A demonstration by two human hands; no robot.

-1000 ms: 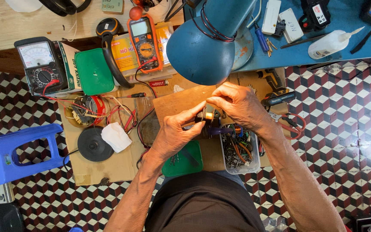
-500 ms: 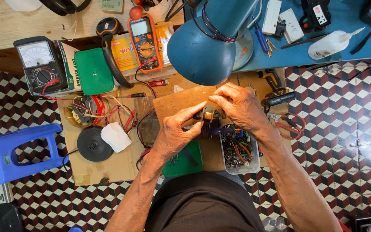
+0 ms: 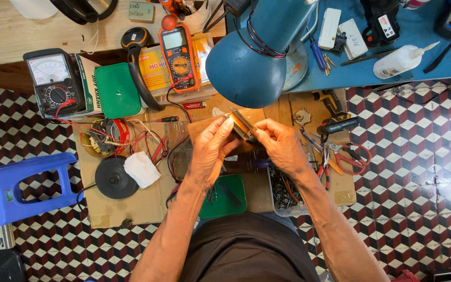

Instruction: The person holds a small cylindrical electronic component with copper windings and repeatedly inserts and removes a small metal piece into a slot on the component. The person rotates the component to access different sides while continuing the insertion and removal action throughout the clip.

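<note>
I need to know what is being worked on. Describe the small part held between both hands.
The part is a small flat block, brownish with a darker edge and a pale strip along one side, seemingly metal. It is tilted, one end pointing up-left toward the blue lamp. The left hand pinches its left end with thumb and fingers; the right hand grips its lower right end. It is held above the cardboard, lit by the lamp. Finer detail is too small to tell.

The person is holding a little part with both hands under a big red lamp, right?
Not quite. The lamp is blue, not red. The head view shows the left hand and the right hand both holding the little part just under its shade.
</note>
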